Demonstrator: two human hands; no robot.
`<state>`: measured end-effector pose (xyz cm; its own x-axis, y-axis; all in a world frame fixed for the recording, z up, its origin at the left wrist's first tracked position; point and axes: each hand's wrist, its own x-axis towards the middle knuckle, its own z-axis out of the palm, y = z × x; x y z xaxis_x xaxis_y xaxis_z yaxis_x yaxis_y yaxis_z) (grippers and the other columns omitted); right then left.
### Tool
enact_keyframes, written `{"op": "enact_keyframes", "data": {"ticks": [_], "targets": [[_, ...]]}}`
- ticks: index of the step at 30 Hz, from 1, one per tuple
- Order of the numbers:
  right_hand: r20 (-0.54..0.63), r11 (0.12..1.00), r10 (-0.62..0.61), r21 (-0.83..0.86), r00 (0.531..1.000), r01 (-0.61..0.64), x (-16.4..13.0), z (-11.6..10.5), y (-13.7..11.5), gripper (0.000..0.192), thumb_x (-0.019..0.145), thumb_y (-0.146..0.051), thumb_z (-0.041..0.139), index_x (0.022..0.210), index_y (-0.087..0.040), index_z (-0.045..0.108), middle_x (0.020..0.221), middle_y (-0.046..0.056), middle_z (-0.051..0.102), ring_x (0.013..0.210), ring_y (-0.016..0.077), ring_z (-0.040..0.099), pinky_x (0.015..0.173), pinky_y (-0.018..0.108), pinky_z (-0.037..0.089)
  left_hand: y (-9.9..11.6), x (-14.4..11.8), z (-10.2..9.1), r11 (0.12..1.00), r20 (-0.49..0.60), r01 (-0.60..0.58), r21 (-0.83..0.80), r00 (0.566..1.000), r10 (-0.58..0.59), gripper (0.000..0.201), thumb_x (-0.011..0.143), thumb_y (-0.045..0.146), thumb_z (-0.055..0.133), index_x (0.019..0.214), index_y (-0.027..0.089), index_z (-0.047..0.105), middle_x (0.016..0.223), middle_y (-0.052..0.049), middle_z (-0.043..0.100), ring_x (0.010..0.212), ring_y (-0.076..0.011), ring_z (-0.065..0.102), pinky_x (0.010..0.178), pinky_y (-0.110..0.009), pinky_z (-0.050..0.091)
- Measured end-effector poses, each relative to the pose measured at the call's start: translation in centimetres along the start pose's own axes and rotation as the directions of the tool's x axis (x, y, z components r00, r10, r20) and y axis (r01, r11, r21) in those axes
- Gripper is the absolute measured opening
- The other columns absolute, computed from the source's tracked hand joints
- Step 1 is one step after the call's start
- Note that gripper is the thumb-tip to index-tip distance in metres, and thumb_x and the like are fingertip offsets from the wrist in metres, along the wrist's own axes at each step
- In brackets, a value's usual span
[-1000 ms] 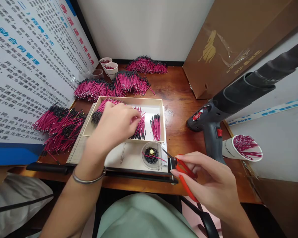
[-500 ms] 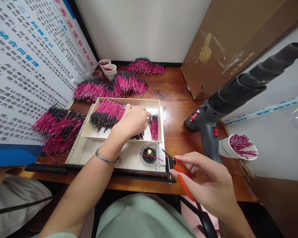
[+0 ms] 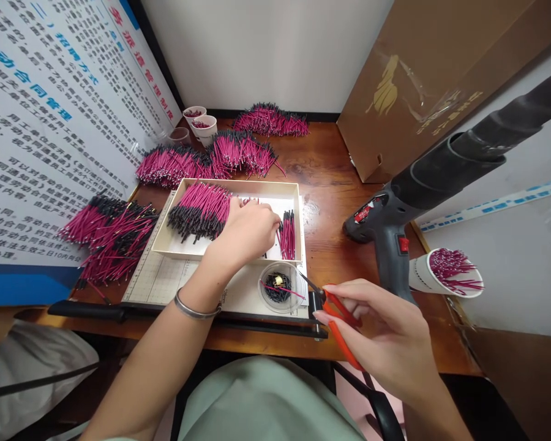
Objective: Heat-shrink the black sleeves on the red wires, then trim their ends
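Note:
My left hand [image 3: 252, 228] reaches into a shallow cream box [image 3: 224, 256], its fingers curled down. Its fingertips are hidden, so I cannot make out what they pinch. To its left in the box lies a thick bundle of magenta wires with black ends [image 3: 199, 208]; a smaller wire bundle [image 3: 288, 234] lies to its right. My right hand [image 3: 381, 331] is closed around orange-red-handled pliers [image 3: 344, 346], their thin dark jaws pointing up left. Near the jaws sits a clear round cup [image 3: 261, 293] holding black bits, a yellowish piece and one magenta wire.
Beneath the box is a paper cutter board [image 3: 165, 285] with a black arm [image 3: 92, 311]. More wire piles [image 3: 114, 236] lie left and behind, beside paper cups [image 3: 205, 130]. At right are a black heat gun [image 3: 390, 245], a cup of wires [image 3: 425, 275] and a brown carton [image 3: 395, 79].
My left hand has shifted slightly within the box and turned, its fingers now curled further down beside the smaller bundle. My right hand keeps hold of the pliers. The view has shifted slightly.

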<state>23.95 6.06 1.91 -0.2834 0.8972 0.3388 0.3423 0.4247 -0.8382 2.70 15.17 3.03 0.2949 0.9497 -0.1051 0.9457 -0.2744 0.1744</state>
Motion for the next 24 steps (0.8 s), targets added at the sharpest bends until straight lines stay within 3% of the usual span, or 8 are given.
{"op": "enact_keyframes", "data": {"ticks": [3,9,12,18,20,24], "targets": [[0.012,1.000,0.021,0.009,1.000,-0.022,-0.1,0.0,0.2,0.017,0.081,-0.013,0.075,0.095,-0.021,0.070,0.065,-0.003,0.058,0.054,0.0101,0.049,0.047,0.023,0.044,-0.1,0.1,0.4,1.000,-0.006,-0.004,-0.025,1.000,0.004,0.036,0.095,0.012,0.040,0.079,0.016,0.073,0.100,-0.013,0.073,0.098,-0.0295,0.061,0.091,-0.050,0.034],[0.022,1.000,0.027,-0.012,0.999,-0.027,-0.2,0.1,0.4,0.017,0.082,-0.014,0.075,0.097,-0.022,0.070,0.065,-0.003,0.056,0.055,0.0104,0.048,0.047,0.023,0.042,-0.2,-0.2,0.8,0.995,-0.065,0.026,-0.101,0.997,-0.033,0.030,0.097,0.016,0.045,0.101,0.019,0.074,0.114,-0.011,0.074,0.109,-0.0300,0.062,0.092,-0.047,0.036],[0.027,1.000,0.017,-0.023,1.000,-0.016,-0.1,0.2,0.4,0.019,0.083,-0.013,0.074,0.098,-0.022,0.069,0.066,-0.004,0.056,0.055,0.0099,0.049,0.047,0.022,0.043,-0.1,-0.4,0.8,0.974,-0.128,0.043,-0.220,0.989,-0.073,0.021,0.097,0.022,0.053,0.103,0.020,0.073,0.107,-0.009,0.076,0.103,-0.0275,0.066,0.093,-0.046,0.038],[0.022,0.999,0.000,-0.041,1.000,0.001,0.2,0.1,0.3,0.020,0.081,-0.011,0.074,0.097,-0.022,0.069,0.067,-0.004,0.058,0.055,0.0095,0.050,0.049,0.022,0.044,0.2,-0.1,1.4,0.776,-0.221,-0.043,-0.629,0.967,-0.126,0.004,0.082,0.017,0.072,0.084,0.017,0.068,0.085,-0.002,0.077,0.081,-0.0181,0.070,0.081,-0.033,0.049],[0.021,0.999,-0.006,-0.037,1.000,0.007,0.3,-0.1,0.2,0.020,0.081,-0.012,0.075,0.097,-0.023,0.069,0.066,-0.004,0.058,0.054,0.0092,0.049,0.048,0.022,0.043,0.2,-0.3,1.2,0.741,-0.321,-0.105,-0.663,0.934,-0.155,0.004,0.082,0.017,0.072,0.084,0.018,0.068,0.084,-0.001,0.077,0.078,-0.0171,0.069,0.077,-0.031,0.050],[0.003,0.999,0.006,-0.035,1.000,-0.006,0.3,-0.3,0.2,0.021,0.080,-0.012,0.076,0.096,-0.022,0.070,0.065,-0.004,0.057,0.054,0.0094,0.048,0.048,0.023,0.041,0.2,-2.6,-0.2,0.772,-0.618,-0.255,-0.582,0.756,-0.217,0.002,0.087,0.022,0.072,0.088,0.020,0.072,0.089,-0.001,0.076,0.079,-0.0169,0.066,0.074,-0.032,0.051]]}}
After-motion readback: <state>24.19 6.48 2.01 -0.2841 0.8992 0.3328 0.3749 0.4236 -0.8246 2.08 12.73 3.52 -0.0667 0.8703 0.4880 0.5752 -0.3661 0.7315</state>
